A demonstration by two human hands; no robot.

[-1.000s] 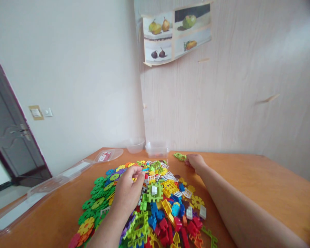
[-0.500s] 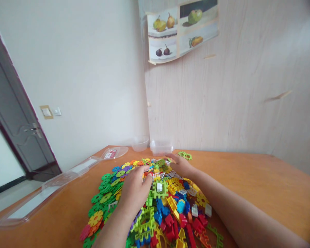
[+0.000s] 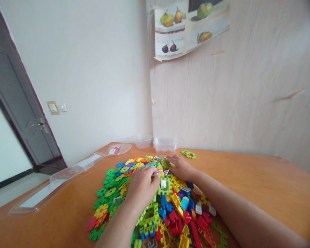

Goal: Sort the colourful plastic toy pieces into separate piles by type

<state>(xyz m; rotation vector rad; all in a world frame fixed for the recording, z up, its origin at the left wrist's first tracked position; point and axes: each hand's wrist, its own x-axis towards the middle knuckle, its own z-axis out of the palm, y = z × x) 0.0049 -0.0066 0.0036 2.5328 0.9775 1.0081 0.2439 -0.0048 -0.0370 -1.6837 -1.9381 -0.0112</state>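
A heap of plastic building pieces lies under and around both hands. My left hand rests on the middle of the heap, thumb a little apart from the bent fingers, with no piece clearly held. Beside its thumb is a green square frame with a white block on it. My right hand lies over the far right part, fingers stretched out, touching pieces near a white lattice piece. Green flower discs spread left of my left hand. Nearer me are red blocks and blue blocks.
Clear containers and a round clear bowl stand at the table's back edge. Transparent lids line the left edge. Linked green pieces lie apart behind my right hand. A wall closes off the back.
My right hand has lowered onto the heap, its raised fingers now flatter. The gap between my left thumb and fingers has narrowed. The whole view has shifted slightly.
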